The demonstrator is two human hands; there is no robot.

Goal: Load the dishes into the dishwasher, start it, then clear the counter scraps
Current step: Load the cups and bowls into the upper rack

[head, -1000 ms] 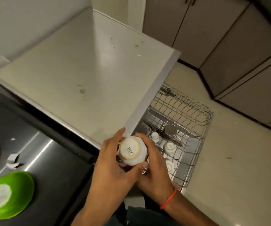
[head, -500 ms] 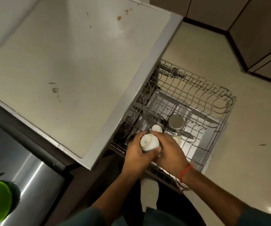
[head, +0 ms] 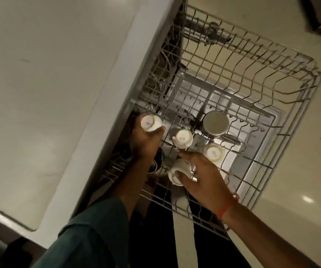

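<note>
The left hand (head: pixel 146 140) has its grip closed round a white cup (head: pixel 150 122), held base-up at the near-left edge of the pulled-out wire rack (head: pixel 267 167), close under the lip of the pale surface (head: pixel 59 93). A second ago both hands held this cup above the surface edge; now it is down at rack level and the right hand (head: pixel 204 180) has let go, its grip open, fingers spread over another upturned cup (head: pixel 179 171). So the placing looks nearly done; only the release remains. Two more upturned cups (head: pixel 182 139) and (head: pixel 213 152) and a steel tumbler (head: pixel 216 123) already sit in the rack, most of which is still bare wire. Beyond lie a cream floor (head: pixel 300 190) and dark cabinet fronts at the top right corner.
</note>
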